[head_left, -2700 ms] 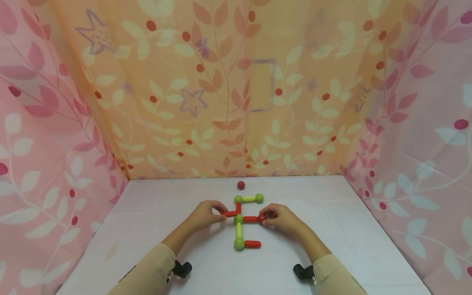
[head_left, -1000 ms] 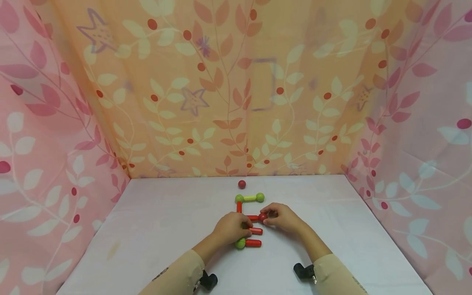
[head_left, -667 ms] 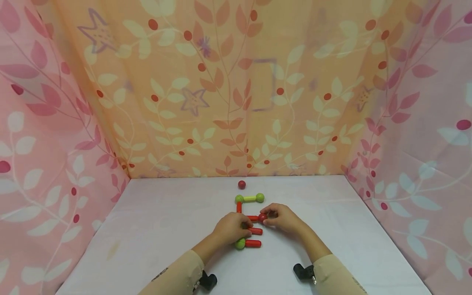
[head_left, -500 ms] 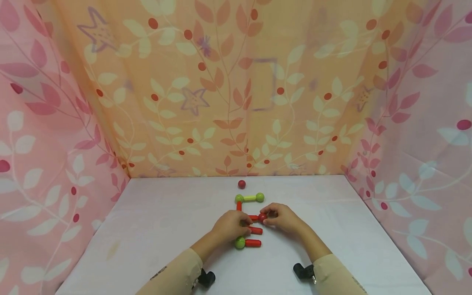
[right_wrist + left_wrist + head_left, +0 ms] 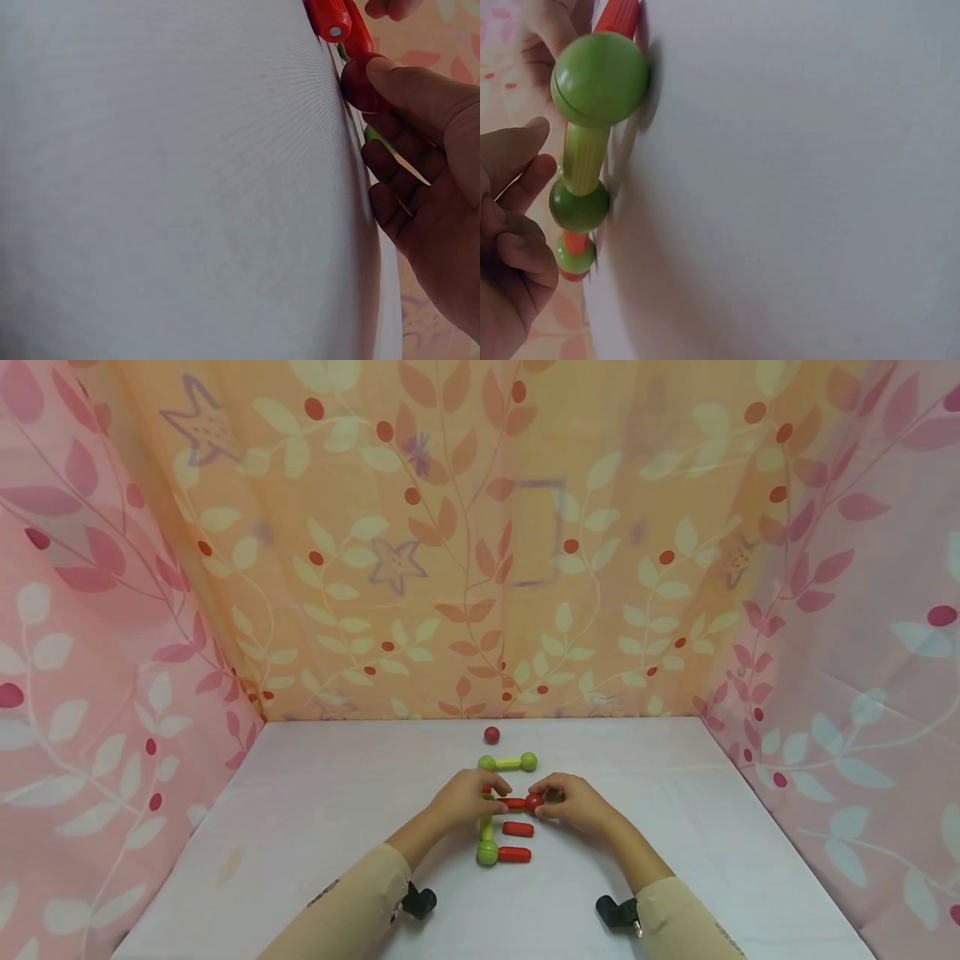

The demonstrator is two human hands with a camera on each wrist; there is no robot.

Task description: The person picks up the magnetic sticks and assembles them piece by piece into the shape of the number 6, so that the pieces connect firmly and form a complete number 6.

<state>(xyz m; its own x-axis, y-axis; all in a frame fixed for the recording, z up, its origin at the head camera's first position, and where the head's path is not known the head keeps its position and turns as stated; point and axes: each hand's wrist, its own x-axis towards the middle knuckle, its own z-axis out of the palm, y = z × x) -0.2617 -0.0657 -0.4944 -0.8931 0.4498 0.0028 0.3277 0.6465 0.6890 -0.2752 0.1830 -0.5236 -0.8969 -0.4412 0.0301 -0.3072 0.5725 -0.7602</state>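
Note:
In the head view, my right hand [image 5: 573, 800] pinches a red ball [image 5: 534, 802] between thumb and fingers. The ball meets the end of a red rod [image 5: 512, 804], the middle arm of a flat ball-and-rod figure. My left hand [image 5: 467, 797] hovers over the figure's middle, its thumb and fingers apart around the near end of that rod; the middle green ball [image 5: 579, 205] is largely hidden there. In the left wrist view, its fingers stand beside the figure and hold nothing. A separate red rod [image 5: 518, 829] lies just below the middle arm.
The figure's top has a green ball [image 5: 487, 764], a light-green rod [image 5: 507, 763] and another green ball [image 5: 528, 762]. Its bottom has a green ball [image 5: 487, 853] with a red rod [image 5: 514, 854]. A loose red ball [image 5: 492, 735] sits at the back of the white table [image 5: 337, 760].
My left hand carried the separate red rod from the figure's left to its right side, let go and moved up towards the middle arm. The right hand stays on the red ball.

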